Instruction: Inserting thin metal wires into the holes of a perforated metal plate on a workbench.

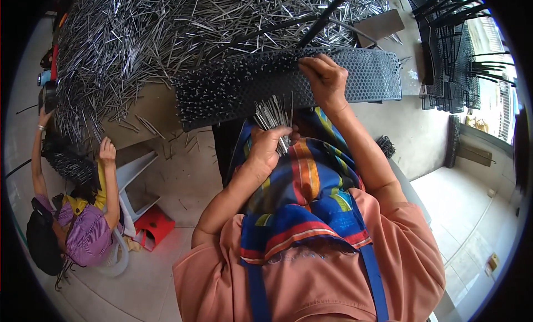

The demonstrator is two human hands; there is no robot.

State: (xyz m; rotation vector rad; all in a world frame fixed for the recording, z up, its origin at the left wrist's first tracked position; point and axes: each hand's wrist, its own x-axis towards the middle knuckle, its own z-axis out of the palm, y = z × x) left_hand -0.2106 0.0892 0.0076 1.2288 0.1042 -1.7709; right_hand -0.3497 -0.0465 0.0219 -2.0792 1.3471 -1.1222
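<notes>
My left hand (265,145) is closed round a bundle of thin metal strips (271,114), their ends fanned upward in front of my apron. My right hand (326,78) is closed in a pinch over a long black rack (369,75) with a honeycomb of holes. What its fingertips hold, if anything, is hidden. Many dark strip ends (214,92) stand upright in the rack's left part. To the right of my right hand, the rack's holes show bare.
A big heap of loose metal strips (139,33) covers the table beyond the rack. Dark mesh racks (452,61) stand at the far right. At the left, another person (89,233) in a purple striped top sits near a grey stool (136,180) and a red container (154,227).
</notes>
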